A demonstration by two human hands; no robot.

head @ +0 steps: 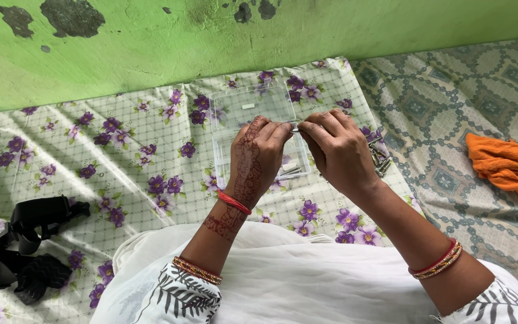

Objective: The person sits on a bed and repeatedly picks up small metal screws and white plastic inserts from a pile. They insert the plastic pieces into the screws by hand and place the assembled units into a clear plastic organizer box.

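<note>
Pinching a small metal piece (295, 128) between both hands (259, 157) (338, 151), over a clear plastic box (253, 108) lying on floral cloth (121, 150) beside a green wall (211, 42).

Both hands meet above the clear plastic lidded box (253, 111), left hand (258, 157) left of right hand (337, 150), fingertips pinching a thin small metal piece (295, 128) between them. The box lies open on the purple-flowered checked bedsheet (121, 156), lid half behind the tray half toward the green painted wall (211, 42), a few small metal parts (380, 161) on the sheet just right of it. Black strap harness (22, 246) lies far left on the sheet, orange crumpled cloth (508, 168) far right on the patterned grey mat (463, 108), white cloth on the lap (295, 282) nearest the camera.
</note>
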